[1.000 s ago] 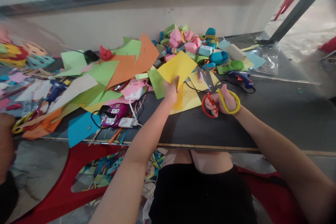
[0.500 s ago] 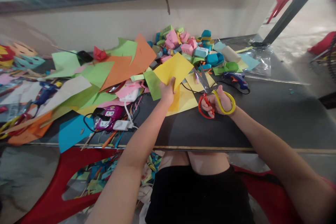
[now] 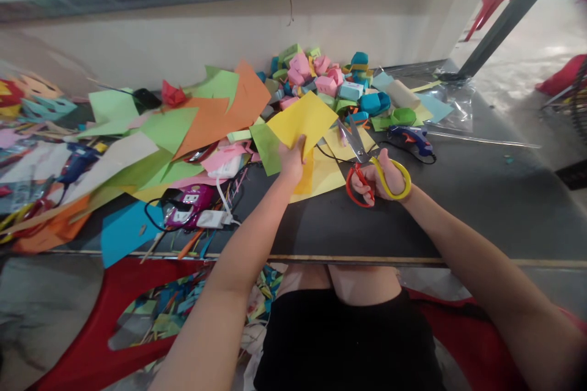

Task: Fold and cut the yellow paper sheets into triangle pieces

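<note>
A yellow sheet of paper (image 3: 305, 116) is pinched in my left hand (image 3: 292, 159), thumb on top, held above the table. My right hand (image 3: 378, 180) has its fingers through the handles of a pair of scissors (image 3: 355, 143), one loop red and the other yellow. The blades are spread apart and point away from me, close to the right edge of the yellow sheet. Under my left hand lie a pale yellow sheet (image 3: 328, 174) and a green sheet (image 3: 266, 146).
Folded paper pieces (image 3: 325, 76) are heaped against the wall. A blue glue gun (image 3: 415, 139) lies right of the scissors. Loose coloured sheets (image 3: 220, 116) and a purple power strip (image 3: 195, 203) cover the left side. The table's front edge (image 3: 348, 259) is near my lap.
</note>
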`<state>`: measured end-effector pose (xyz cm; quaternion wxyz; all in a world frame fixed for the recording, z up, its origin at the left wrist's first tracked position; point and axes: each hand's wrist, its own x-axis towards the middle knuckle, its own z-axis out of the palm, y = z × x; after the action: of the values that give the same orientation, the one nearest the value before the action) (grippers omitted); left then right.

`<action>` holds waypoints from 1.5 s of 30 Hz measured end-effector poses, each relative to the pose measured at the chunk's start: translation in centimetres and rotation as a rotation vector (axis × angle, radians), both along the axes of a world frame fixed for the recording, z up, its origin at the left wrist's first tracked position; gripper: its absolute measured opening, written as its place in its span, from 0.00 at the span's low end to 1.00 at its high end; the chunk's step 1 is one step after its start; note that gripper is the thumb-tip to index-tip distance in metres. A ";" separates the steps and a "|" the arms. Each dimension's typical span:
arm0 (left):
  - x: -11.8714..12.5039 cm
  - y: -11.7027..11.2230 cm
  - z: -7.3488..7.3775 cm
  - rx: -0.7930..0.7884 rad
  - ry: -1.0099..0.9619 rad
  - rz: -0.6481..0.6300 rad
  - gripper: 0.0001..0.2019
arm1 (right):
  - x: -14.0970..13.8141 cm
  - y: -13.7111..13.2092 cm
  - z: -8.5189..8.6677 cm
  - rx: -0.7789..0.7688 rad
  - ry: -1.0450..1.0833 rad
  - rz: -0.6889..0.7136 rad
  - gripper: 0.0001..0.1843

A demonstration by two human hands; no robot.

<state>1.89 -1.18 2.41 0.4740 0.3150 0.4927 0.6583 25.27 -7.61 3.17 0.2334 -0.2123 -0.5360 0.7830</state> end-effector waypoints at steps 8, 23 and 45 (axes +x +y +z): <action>-0.1 0.0 -0.1 0.006 -0.014 -0.002 0.23 | -0.1 -0.4 0.4 0.021 -0.011 0.002 0.52; 0.0 -0.1 0.0 -0.006 -0.005 0.003 0.22 | 0.0 -0.2 0.1 0.013 -0.032 -0.021 0.53; 0.1 0.1 0.0 -0.005 -0.024 0.013 0.20 | -0.1 -0.3 0.1 0.034 -0.050 -0.021 0.54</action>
<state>1.99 -1.10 2.44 0.4762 0.3026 0.4907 0.6640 25.18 -7.95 3.30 0.2318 -0.2332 -0.5527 0.7658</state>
